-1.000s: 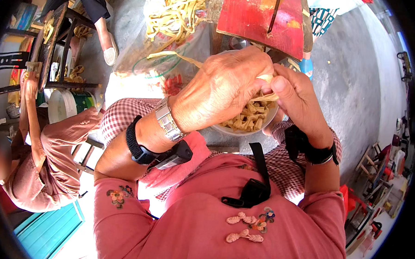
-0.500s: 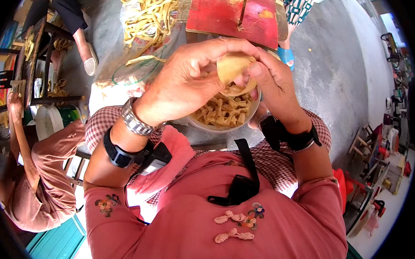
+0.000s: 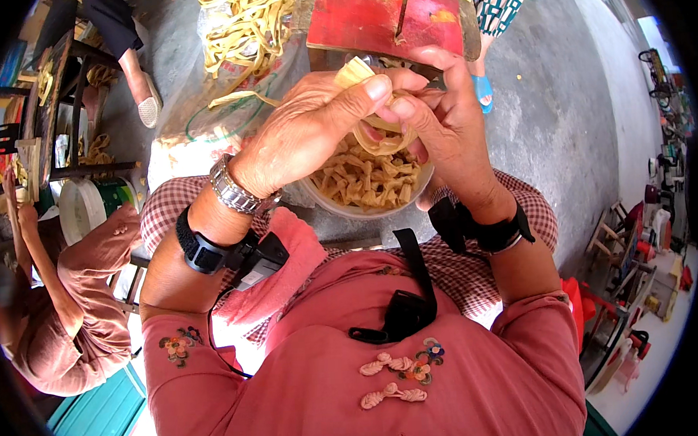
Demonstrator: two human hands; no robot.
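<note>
My left hand [image 3: 306,134] and my right hand [image 3: 446,124] meet above a round bowl [image 3: 341,207] on my lap. Together they pinch a pale yellow flat strip [image 3: 371,108], which curls into a loop between my fingers; one end sticks up past my left thumb. The bowl holds several small knotted pieces of the same strip [image 3: 367,178]. Each wrist carries a black band, and the left one also has a metal watch.
A heap of loose yellow strips [image 3: 247,24] lies on a clear sheet on the ground ahead. A red board [image 3: 387,17] stands beyond the bowl. Another person in pink [image 3: 65,308] sits at my left by a dark wooden rack [image 3: 55,90]. Stools stand at right.
My hands have lifted higher over the bowl and turned the strip. It now curls into a loop between my fingers, with one end poking up.
</note>
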